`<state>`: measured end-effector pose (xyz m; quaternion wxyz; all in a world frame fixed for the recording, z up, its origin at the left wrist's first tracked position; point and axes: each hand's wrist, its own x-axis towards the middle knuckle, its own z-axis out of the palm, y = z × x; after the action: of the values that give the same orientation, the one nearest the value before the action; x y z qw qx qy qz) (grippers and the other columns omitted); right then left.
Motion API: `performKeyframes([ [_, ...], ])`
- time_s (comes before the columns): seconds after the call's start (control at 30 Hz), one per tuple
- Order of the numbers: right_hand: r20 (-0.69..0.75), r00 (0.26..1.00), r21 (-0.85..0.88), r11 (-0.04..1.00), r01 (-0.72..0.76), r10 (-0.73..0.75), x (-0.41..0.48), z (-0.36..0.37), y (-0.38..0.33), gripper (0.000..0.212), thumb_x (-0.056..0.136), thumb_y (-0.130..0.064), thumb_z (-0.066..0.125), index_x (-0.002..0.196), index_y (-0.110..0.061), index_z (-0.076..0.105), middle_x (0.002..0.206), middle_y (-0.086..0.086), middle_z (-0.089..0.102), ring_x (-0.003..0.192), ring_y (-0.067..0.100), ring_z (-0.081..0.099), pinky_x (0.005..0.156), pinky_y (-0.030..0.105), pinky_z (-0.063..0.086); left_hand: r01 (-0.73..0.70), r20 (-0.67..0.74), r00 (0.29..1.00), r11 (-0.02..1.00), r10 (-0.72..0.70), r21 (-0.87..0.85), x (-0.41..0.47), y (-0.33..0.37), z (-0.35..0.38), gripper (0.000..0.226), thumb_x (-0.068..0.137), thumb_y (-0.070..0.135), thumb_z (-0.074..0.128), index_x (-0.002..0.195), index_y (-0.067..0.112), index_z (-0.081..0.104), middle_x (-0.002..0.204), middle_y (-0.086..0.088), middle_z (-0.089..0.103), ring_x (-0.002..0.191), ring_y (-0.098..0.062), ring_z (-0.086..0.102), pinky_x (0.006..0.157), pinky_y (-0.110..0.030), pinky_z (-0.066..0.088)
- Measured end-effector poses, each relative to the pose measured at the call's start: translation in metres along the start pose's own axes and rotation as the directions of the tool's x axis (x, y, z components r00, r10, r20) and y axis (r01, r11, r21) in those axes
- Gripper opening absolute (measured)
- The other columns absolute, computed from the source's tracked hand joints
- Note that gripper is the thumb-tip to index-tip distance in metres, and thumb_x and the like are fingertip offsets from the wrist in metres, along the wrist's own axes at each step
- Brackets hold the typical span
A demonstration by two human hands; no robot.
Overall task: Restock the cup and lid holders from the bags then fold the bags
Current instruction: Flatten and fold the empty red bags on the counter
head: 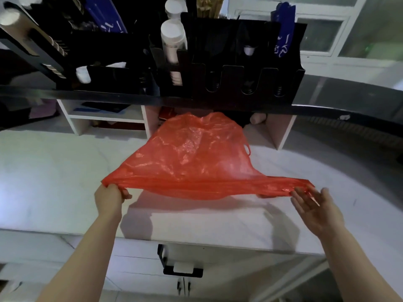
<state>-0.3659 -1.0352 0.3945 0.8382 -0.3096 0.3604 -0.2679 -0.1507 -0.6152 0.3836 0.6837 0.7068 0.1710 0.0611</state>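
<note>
A red plastic bag (192, 158) is stretched out above the white counter (54, 171), its near edge pulled taut between my hands. My left hand (110, 196) pinches the bag's left corner in a closed grip. My right hand (314, 203) is at the right end of that edge, palm up and fingers spread, with the bag's tip lying across the fingertips. On the black shelf above stands the black cup and lid holder (239, 62), with stacks of white cups (173, 40) standing in it.
A black shelf edge (196, 101) runs across the view above the counter. White cubby shelves (104, 116) sit below it at the back left. Blue packets (283, 29) stick up behind the holder. A black bracket (181, 269) hangs under the counter's front edge.
</note>
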Motion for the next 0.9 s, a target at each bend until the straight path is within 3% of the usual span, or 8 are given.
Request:
performKeyframes([
  [0.23, -0.085, 0.995, -0.015, 0.999, 0.050, -0.051, 0.004, -0.019, 0.004, 0.013, 0.096, -0.005, 0.047, 0.102, -0.009, 0.058, 0.118, 0.007, 0.058, 0.099, 0.016, 0.063, 0.083, 0.028, 0.056, -0.030, 0.203, 0.979, 0.999, 0.033, -0.019, -0.003, -0.007, -0.016, 0.040, 0.090, -0.001, 0.044, 0.120, 0.023, 0.051, 0.093, -0.005, 0.066, 0.066, -0.024, 0.069, 0.058, -0.021, 0.053],
  [0.37, -0.090, 0.996, -0.061, 0.998, -0.033, 0.028, -0.005, -0.013, 0.012, 0.010, 0.097, -0.012, 0.047, 0.094, -0.009, 0.056, 0.086, 0.005, 0.064, 0.075, 0.015, 0.063, 0.065, 0.023, 0.052, -0.081, 0.358, 0.933, 0.991, 0.037, 0.109, -0.008, -0.019, -0.025, 0.053, 0.083, -0.009, 0.046, 0.117, 0.030, 0.059, 0.097, -0.007, 0.068, 0.066, -0.020, 0.069, 0.060, -0.020, 0.054],
  [0.5, 0.111, 0.993, -0.308, 0.951, -0.013, 0.050, -0.026, 0.029, 0.037, 0.023, 0.095, -0.015, 0.051, 0.073, -0.009, 0.056, 0.058, 0.004, 0.059, 0.052, 0.014, 0.058, 0.053, 0.021, 0.050, -0.158, 0.489, 0.871, 0.969, 0.047, 0.188, -0.019, -0.027, -0.026, 0.057, 0.080, -0.014, 0.052, 0.114, 0.031, 0.062, 0.108, -0.007, 0.068, 0.086, -0.019, 0.065, 0.073, -0.027, 0.051],
  [0.57, 0.221, 0.975, -0.406, 0.911, 0.068, 0.026, -0.036, 0.053, 0.051, 0.018, 0.094, -0.011, 0.052, 0.080, -0.006, 0.060, 0.063, 0.007, 0.062, 0.056, 0.017, 0.060, 0.061, 0.025, 0.052, -0.093, 0.577, 0.817, 0.983, -0.014, 0.156, -0.019, -0.029, -0.031, 0.058, 0.081, -0.014, 0.055, 0.118, 0.030, 0.060, 0.113, -0.006, 0.068, 0.095, -0.024, 0.066, 0.079, -0.033, 0.053],
  [0.67, 0.343, 0.938, -0.480, 0.849, 0.219, -0.048, -0.047, 0.085, 0.071, 0.012, 0.093, -0.006, 0.055, 0.083, -0.006, 0.061, 0.066, 0.008, 0.059, 0.058, 0.017, 0.055, 0.056, 0.023, 0.048, 0.236, 0.689, 0.703, 0.972, -0.176, 0.007, -0.017, -0.026, -0.040, 0.052, 0.078, 0.005, 0.065, 0.126, 0.025, 0.058, 0.118, -0.010, 0.065, 0.107, -0.031, 0.061, 0.092, -0.048, 0.050],
  [0.73, 0.430, 0.893, -0.582, 0.714, 0.389, -0.136, -0.049, 0.100, 0.087, 0.015, 0.091, -0.005, 0.058, 0.078, -0.011, 0.062, 0.063, 0.001, 0.059, 0.059, 0.013, 0.052, 0.056, 0.021, 0.044, 0.323, 0.670, 0.701, 0.946, -0.244, 0.006, -0.021, -0.020, -0.037, 0.036, 0.077, 0.030, 0.067, 0.113, 0.024, 0.067, 0.106, -0.014, 0.068, 0.099, -0.030, 0.063, 0.088, -0.052, 0.052],
  [0.8, 0.548, 0.796, -0.651, 0.466, 0.599, -0.256, -0.050, 0.113, 0.102, 0.014, 0.088, -0.006, 0.060, 0.080, -0.017, 0.063, 0.065, -0.006, 0.058, 0.062, 0.009, 0.051, 0.059, 0.021, 0.042, 0.222, 0.562, 0.791, 0.969, -0.243, 0.107, -0.025, -0.017, -0.026, 0.021, 0.086, 0.037, 0.064, 0.095, 0.020, 0.072, 0.089, -0.011, 0.070, 0.083, -0.025, 0.065, 0.073, -0.041, 0.056],
  [0.9, 0.788, 0.522, -0.588, -0.150, 0.795, -0.325, -0.044, 0.124, 0.121, 0.031, 0.082, -0.017, 0.066, 0.112, -0.022, 0.062, 0.107, 0.000, 0.061, 0.102, 0.019, 0.053, 0.087, 0.034, 0.044, 0.096, 0.422, 0.888, 0.971, -0.182, 0.217, -0.028, -0.023, -0.012, 0.011, 0.088, 0.021, 0.064, 0.086, 0.011, 0.069, 0.074, -0.009, 0.063, 0.069, -0.022, 0.053, 0.058, -0.028, 0.039],
])
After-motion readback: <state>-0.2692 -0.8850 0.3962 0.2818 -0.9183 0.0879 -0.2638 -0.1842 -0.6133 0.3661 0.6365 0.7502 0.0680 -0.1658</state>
